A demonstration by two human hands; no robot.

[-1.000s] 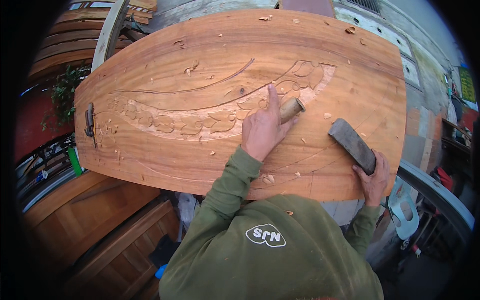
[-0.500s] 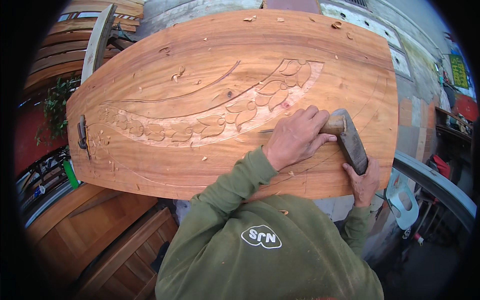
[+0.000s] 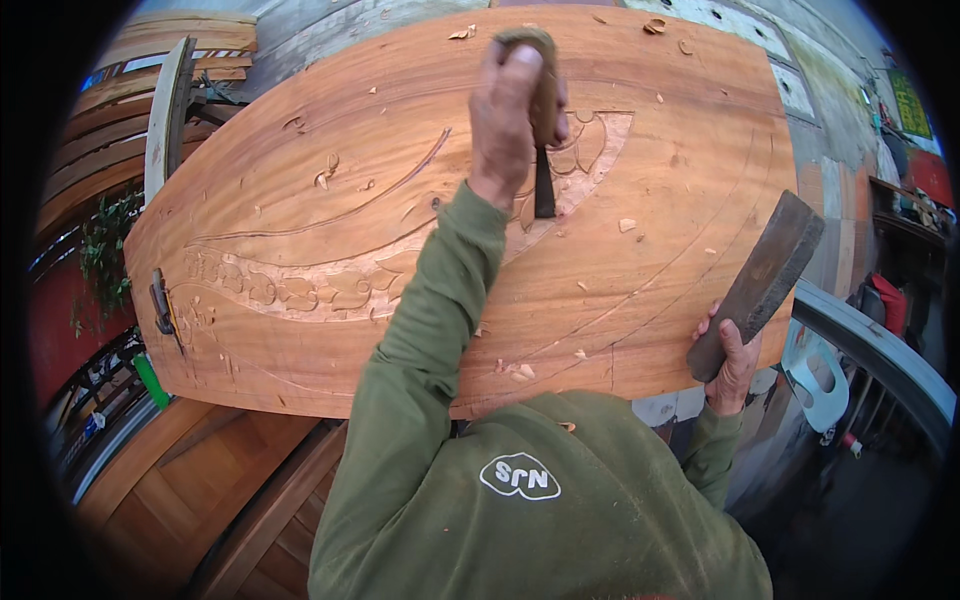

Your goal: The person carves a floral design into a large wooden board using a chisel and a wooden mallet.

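A wide reddish-brown wooden panel (image 3: 680, 160) lies before me, with a curved band of carved leaves (image 3: 270, 290) across it. My left hand (image 3: 503, 125) is closed round the wooden handle of a chisel (image 3: 544, 185). The chisel stands nearly upright, its dark flat blade down at the band's right part; my hand and sleeve hide some of the carving there. Close to the panel's right front edge, my right hand (image 3: 738, 365) grips the lower end of a dark oblong block (image 3: 765, 265), which is tilted up and away, apart from the chisel.
Wood shavings (image 3: 654, 26) are scattered over the panel. Slim tools (image 3: 163, 305) lie at its left end. A stack of planks (image 3: 115, 110) stands at the far left, panelled wooden pieces (image 3: 190, 480) at the near left, and a pale blue plastic chair (image 3: 815, 385) at the right.
My left hand has moved away and left from beside the block, raising the chisel upright over the carving. The block in my right hand has swung to point up and right.
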